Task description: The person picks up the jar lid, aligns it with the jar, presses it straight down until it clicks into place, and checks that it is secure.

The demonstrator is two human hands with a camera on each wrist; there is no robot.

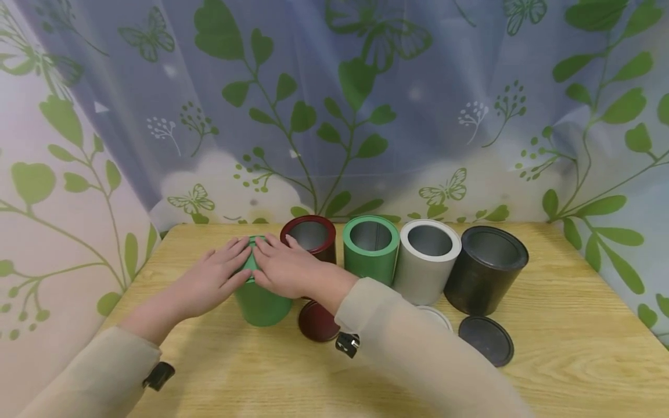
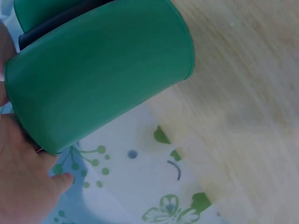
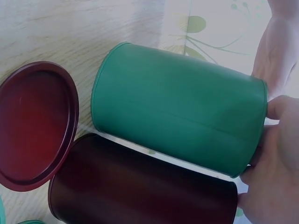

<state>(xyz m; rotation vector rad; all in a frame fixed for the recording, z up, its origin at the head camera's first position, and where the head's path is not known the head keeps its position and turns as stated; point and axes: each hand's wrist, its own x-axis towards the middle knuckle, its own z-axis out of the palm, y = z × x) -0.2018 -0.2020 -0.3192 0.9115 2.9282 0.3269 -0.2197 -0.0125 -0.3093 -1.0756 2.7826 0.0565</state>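
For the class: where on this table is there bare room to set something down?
Bare table lies right of the black can and black lid, and between the left sleeve and right sleeve, in front of the leftmost green can. It's crowded from the red can to the black can, with the red lid and white lid just in front.

Home-like corner, leaf-print curtain (image 1: 413, 133), wood-grain table (image 1: 277, 371)

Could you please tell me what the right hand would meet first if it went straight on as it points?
Most likely the left hand: the right hand points toward its fingers across the top of the leftmost green can, though the exact gap is hard to judge.
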